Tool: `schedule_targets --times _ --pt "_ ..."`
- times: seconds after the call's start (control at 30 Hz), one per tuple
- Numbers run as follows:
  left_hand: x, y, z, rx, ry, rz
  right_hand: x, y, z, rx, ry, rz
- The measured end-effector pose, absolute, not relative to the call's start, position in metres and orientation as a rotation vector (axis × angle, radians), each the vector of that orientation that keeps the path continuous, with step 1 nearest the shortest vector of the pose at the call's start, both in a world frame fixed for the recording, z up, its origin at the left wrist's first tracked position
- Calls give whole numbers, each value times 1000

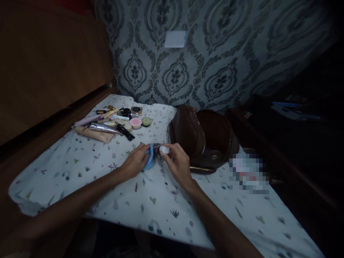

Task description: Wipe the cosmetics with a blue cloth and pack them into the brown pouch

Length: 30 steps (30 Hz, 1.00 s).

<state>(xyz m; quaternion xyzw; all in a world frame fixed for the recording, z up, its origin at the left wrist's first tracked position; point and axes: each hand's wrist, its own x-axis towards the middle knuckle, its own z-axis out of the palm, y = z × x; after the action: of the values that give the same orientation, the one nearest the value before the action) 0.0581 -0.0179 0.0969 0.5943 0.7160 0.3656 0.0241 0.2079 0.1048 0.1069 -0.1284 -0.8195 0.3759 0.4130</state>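
Note:
My left hand (136, 161) is closed on a blue cloth (149, 160) over the middle of the table. My right hand (177, 163) pinches a small dark container with a white cap (164, 149), held against the cloth. Both hands meet just left of a brown leather bag (206, 138), which lies open on the white patterned tablecloth (107, 186).
Several cosmetics lie at the far left of the table: tubes (103, 128), a pink compact (135, 123), a green jar (146, 121), lipsticks. A wooden headboard (48, 64) rises on the left, patterned wallpaper (215, 53) behind. A blurred patch (248, 172) lies right of the bag.

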Motion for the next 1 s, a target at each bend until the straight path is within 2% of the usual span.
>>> schedule_targets --times 0.27,0.53,0.77,1.0 --pt "79 -21 122 1880 2093 1262 205 102 111 -347 -2061 857" --pt "64 -25 142 1941 2142 1116 187 99 126 -592 -1911 1408" --pt "53 -20 122 2036 2333 1044 183 117 134 -428 -2192 1330" --pt "55 -22 106 2207 2548 826 181 125 137 -382 -2220 1435"
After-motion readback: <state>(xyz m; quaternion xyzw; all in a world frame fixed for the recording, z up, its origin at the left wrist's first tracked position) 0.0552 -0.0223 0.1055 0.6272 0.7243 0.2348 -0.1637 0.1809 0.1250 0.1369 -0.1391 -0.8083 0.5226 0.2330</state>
